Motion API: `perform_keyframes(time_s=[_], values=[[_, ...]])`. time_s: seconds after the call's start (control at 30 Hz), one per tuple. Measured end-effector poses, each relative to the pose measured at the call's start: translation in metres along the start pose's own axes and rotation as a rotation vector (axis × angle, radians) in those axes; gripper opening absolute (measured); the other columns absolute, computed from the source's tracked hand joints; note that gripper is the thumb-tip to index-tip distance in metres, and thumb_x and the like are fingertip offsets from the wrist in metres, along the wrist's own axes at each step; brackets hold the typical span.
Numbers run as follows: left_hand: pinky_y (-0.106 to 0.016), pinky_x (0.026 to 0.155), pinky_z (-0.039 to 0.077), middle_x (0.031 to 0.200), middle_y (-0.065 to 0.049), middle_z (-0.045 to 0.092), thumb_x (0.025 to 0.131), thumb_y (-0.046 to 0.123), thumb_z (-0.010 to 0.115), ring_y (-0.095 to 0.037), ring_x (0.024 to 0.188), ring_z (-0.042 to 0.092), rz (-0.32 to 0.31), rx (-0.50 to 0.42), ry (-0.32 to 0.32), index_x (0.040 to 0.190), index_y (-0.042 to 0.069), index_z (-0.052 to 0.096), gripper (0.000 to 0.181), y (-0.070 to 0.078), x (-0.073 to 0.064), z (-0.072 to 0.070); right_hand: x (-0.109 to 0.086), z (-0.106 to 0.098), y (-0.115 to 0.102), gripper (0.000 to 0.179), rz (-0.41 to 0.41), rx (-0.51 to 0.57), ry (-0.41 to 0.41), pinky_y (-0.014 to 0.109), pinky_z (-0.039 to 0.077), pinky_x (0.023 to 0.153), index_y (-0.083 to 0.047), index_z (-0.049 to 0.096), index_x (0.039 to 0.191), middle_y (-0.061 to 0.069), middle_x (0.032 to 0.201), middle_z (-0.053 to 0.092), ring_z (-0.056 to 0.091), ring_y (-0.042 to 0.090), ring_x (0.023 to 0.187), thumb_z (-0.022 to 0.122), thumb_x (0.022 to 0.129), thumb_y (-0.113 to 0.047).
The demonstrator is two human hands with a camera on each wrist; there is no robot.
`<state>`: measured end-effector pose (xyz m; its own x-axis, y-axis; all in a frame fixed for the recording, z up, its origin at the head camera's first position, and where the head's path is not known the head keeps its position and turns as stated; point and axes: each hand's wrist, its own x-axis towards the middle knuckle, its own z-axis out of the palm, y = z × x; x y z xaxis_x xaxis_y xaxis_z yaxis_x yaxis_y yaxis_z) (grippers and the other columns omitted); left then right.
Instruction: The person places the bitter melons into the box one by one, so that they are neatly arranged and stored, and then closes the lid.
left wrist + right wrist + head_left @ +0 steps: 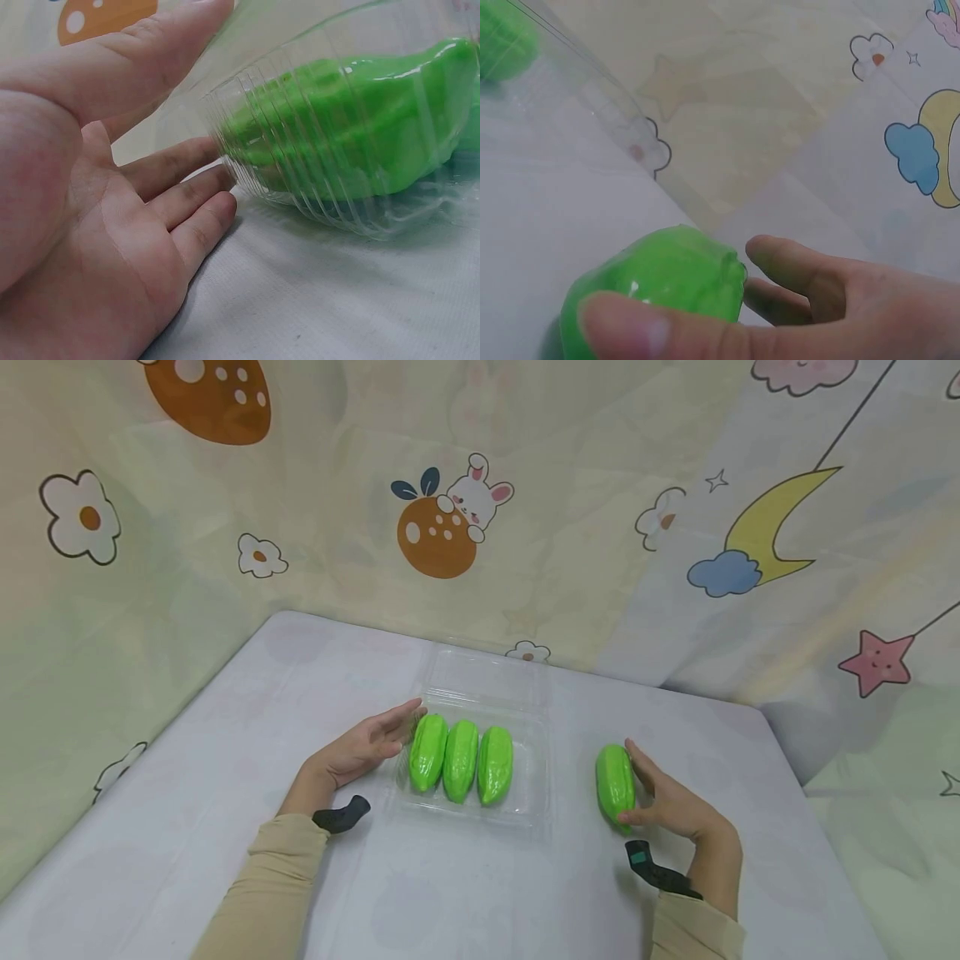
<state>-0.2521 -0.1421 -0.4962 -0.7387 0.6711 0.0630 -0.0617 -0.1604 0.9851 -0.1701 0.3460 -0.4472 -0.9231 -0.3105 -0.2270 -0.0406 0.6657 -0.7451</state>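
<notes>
While left hand [367, 747] lies loose, straight-fingered, tips at clear container [531, 777] wall, right hand [678, 802] curves about 1 green piece [615, 781], thumb over it, firm grasp or not: cannot tell | piece right of container, apart | 3 similar pieces [461, 760] inside, side by side | lid [487, 672] open, far side | white table [450, 893]

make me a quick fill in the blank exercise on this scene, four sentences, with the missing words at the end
1. The left hand is beside the clear container, which holds exactly ____ green objects.
2. Outside it, the lone green object is at the person's ____ hand.
3. Altogether, the head view shows ____ green objects.
4. On the backdrop, the crescent moon is coloured ____.

Missing words: three; right; four; yellow
</notes>
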Motion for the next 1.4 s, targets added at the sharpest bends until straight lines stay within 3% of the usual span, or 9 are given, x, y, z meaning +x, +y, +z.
perform_keyframes(time_s=[0.3,0.8,1.4], values=[[-0.047,0.119,0.001,0.160,-0.008,0.015,0.091,0.013,0.063,-0.025,0.149,0.003,-0.002,0.000,0.003,0.153,0.014,0.019,0.077,0.0024,-0.0001,0.0009,0.0013,0.0004,-0.0007,0.119,0.010,0.015,-0.010,0.066,0.008,0.112,-0.012,0.000,0.154,0.020,0.159,-0.004,0.001,0.047,0.144,0.084,0.069,-0.025],[-0.049,0.119,-0.001,0.160,-0.010,0.014,0.090,0.016,0.064,-0.026,0.149,0.002,0.001,0.010,0.005,0.153,0.011,0.016,0.079,0.0011,0.0006,0.0004,0.0032,0.0001,-0.0039,0.118,0.019,0.023,-0.019,0.056,0.017,0.113,-0.007,0.002,0.153,0.022,0.158,0.004,0.010,0.046,0.143,0.083,0.070,-0.023],[-0.048,0.119,-0.001,0.160,-0.007,0.014,0.090,0.014,0.063,-0.025,0.149,0.003,-0.005,-0.009,0.001,0.153,0.013,0.017,0.078,0.0024,-0.0005,0.0019,0.0022,0.0000,-0.0086,0.115,0.027,0.024,-0.001,0.059,0.019,0.112,-0.005,0.007,0.153,0.023,0.157,0.009,0.014,0.049,0.142,0.084,0.069,-0.023]])
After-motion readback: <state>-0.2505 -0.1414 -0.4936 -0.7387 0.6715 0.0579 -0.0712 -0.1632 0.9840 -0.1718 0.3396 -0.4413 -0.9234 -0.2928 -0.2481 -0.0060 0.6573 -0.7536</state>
